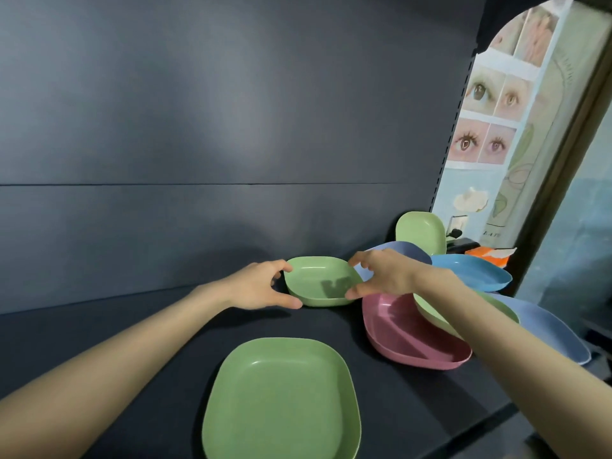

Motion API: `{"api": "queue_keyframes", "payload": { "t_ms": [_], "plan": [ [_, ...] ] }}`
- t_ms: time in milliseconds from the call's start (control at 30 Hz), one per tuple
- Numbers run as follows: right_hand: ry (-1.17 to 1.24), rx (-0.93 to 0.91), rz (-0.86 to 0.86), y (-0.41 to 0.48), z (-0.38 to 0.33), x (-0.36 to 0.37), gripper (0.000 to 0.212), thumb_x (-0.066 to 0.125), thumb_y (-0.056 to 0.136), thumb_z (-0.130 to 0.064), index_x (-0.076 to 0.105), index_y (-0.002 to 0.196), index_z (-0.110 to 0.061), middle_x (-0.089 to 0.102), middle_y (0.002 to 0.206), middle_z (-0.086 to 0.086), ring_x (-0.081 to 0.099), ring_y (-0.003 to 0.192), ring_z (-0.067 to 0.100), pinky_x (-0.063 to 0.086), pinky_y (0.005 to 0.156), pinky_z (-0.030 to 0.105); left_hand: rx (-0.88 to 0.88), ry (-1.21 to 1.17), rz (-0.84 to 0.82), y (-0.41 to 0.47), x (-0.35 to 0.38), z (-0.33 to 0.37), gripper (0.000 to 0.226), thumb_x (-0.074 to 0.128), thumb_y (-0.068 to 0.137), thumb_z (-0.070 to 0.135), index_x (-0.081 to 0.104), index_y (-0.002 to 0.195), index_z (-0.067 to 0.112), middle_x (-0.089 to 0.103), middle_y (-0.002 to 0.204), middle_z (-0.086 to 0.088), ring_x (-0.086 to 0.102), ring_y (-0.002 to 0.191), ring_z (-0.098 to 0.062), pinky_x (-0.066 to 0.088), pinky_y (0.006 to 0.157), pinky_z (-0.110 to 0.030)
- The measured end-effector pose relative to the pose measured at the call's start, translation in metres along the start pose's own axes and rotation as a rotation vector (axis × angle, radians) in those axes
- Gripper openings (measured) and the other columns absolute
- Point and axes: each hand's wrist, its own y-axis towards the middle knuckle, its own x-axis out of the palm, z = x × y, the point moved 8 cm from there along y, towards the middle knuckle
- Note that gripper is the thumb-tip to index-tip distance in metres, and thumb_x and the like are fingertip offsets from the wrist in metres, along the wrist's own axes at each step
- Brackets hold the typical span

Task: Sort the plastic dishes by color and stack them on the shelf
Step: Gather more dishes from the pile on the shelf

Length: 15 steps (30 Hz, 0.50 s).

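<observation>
Holding green dish (318, 279) between both hands (256, 288) (385, 276).

Background, left and centre: dark grey panel (198, 111), one horizontal seam across it. Right edge: slotted metal upright (454, 127). Beyond it, a pale poster (516, 180) bearing a grid of close-up eye photographs (486, 117). Below the poster: a small black object (462, 243), type indeterminate, and just beside it an orange packet (486, 255). Far right: brown wooden frame (569, 154), blue-green wall (576, 240).
</observation>
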Motion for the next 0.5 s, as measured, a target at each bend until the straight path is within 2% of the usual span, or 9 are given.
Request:
{"api": "queue_keyframes", "payload": {
  "t_ms": [233, 367, 500],
  "plan": [
    [0.047, -0.011, -0.057, 0.013, 0.005, 0.011, 0.082, 0.073, 0.076, -0.048, 0.033, 0.143, -0.022, 0.046, 0.138, 0.006, 0.044, 0.128, 0.022, 0.038, 0.101, 0.03, -0.029, -0.076, 0.007, 0.019, 0.015, -0.01, 0.091, 0.077, 0.07, 0.051, 0.035, 0.143, 0.014, 0.049, 0.139, -0.004, 0.049, 0.126, -0.014, 0.039, 0.107, -0.032],
    [0.092, -0.017, -0.053, 0.017, 0.003, 0.014, 0.081, 0.074, 0.076, -0.046, 0.035, 0.143, -0.021, 0.047, 0.136, 0.008, 0.049, 0.122, 0.024, 0.04, 0.101, 0.031, -0.015, -0.142, 0.068, 0.022, 0.016, -0.017, 0.085, 0.078, 0.07, 0.048, 0.044, 0.139, 0.011, 0.056, 0.134, 0.0, 0.054, 0.121, -0.01, 0.042, 0.105, -0.028],
    [0.125, -0.015, 0.016, 0.018, 0.003, 0.014, 0.078, 0.076, 0.074, -0.046, 0.04, 0.14, -0.023, 0.051, 0.129, 0.01, 0.053, 0.114, 0.023, 0.043, 0.096, 0.029, 0.006, -0.259, 0.119, 0.022, 0.016, -0.024, 0.084, 0.082, 0.066, 0.046, 0.05, 0.135, 0.01, 0.06, 0.13, -0.001, 0.058, 0.117, -0.009, 0.046, 0.102, -0.032]
  ]
}}
